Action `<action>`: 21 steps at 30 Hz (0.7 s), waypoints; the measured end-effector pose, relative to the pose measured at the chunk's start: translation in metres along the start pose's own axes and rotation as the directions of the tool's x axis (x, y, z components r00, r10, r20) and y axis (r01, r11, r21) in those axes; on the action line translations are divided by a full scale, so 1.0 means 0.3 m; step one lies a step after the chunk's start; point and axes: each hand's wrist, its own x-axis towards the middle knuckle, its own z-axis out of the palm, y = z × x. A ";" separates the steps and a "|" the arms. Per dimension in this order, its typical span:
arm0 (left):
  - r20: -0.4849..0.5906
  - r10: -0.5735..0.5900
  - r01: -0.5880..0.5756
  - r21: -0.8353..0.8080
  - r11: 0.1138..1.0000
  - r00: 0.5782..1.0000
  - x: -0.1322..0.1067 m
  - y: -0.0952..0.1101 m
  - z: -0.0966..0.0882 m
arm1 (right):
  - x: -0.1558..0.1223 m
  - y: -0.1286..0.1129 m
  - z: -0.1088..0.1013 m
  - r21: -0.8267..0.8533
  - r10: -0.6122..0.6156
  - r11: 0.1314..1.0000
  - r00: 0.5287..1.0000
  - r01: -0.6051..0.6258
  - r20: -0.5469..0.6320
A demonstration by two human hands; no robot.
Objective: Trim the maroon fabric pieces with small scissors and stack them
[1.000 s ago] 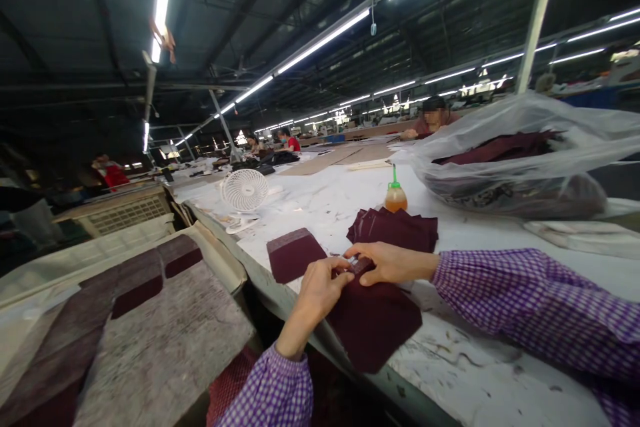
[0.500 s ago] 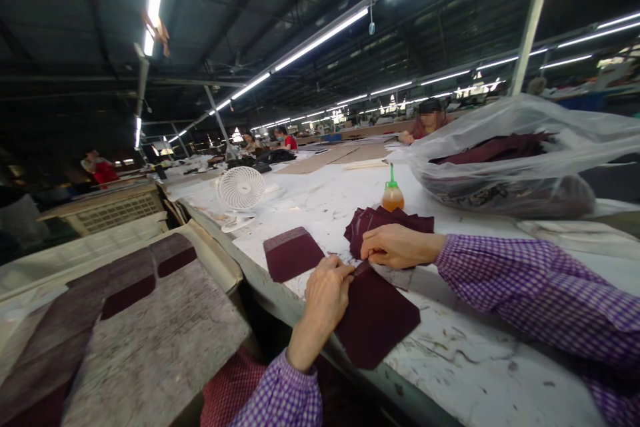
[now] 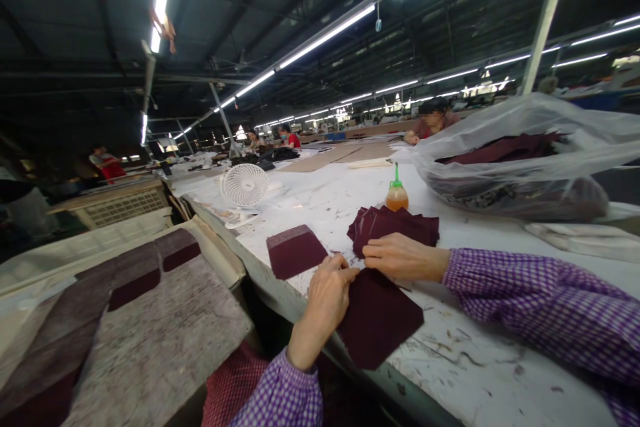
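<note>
A dark maroon fabric piece with cut corners lies flat at the table's front edge. My left hand is closed at its upper left edge, thumb and forefinger pressed onto the fabric. Close beside it, my right hand has bent fingers at the same top edge, fingertips together on the fabric. Behind my right hand is a fanned stack of maroon pieces. Another maroon piece, with a lighter band along its top, lies to the left of my hands.
A squeeze bottle with a green nozzle and amber liquid stands behind the stack. A small white fan is at the left, a plastic bag of maroon fabric at the right. Left of the table, more pieces lie on a mottled board.
My right hand's fingers have flattened and turned down slightly along the fabric's top edge. My left hand stays at the same edge. The view has shifted slightly.
</note>
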 end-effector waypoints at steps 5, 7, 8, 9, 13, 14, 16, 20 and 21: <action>0.022 0.027 -0.029 0.121 0.992 0.999 -0.003 0.013 -0.010 | -0.043 0.000 -0.002 0.005 0.032 0.999 0.999 -0.032 -0.010; 0.026 0.025 -0.029 0.143 0.989 0.999 -0.005 0.020 -0.012 | -0.045 0.000 -0.017 0.096 0.120 0.989 0.992 -0.117 -0.025; 0.025 0.021 -0.025 0.148 0.989 0.999 -0.006 0.024 -0.013 | -0.041 -0.005 -0.026 0.169 0.159 0.974 0.987 -0.151 -0.036; 0.021 0.017 -0.020 0.149 0.989 1.000 -0.008 0.027 -0.012 | -0.035 -0.013 -0.033 0.256 0.188 0.951 0.981 -0.171 -0.043; -0.009 0.007 -0.006 0.116 0.993 1.000 -0.013 0.029 -0.011 | -0.010 -0.065 -0.031 0.501 0.256 0.841 0.966 -0.204 -0.034; -0.017 0.008 -0.007 0.093 0.996 1.000 -0.014 0.023 -0.012 | -0.008 -0.075 -0.021 0.507 0.266 0.835 0.963 -0.213 -0.033; -0.027 0.009 -0.009 0.018 1.000 1.000 -0.020 0.004 -0.018 | -0.008 -0.085 -0.001 0.509 0.268 0.835 0.963 -0.211 -0.041; -0.080 -0.020 0.007 -0.161 0.987 0.997 -0.057 -0.052 -0.043 | -0.014 -0.077 0.014 0.546 0.251 0.819 0.966 -0.178 -0.061; -0.100 -0.027 0.007 -0.190 0.982 0.995 -0.070 -0.063 -0.050 | -0.014 -0.074 0.011 0.549 0.251 0.816 0.966 -0.180 -0.056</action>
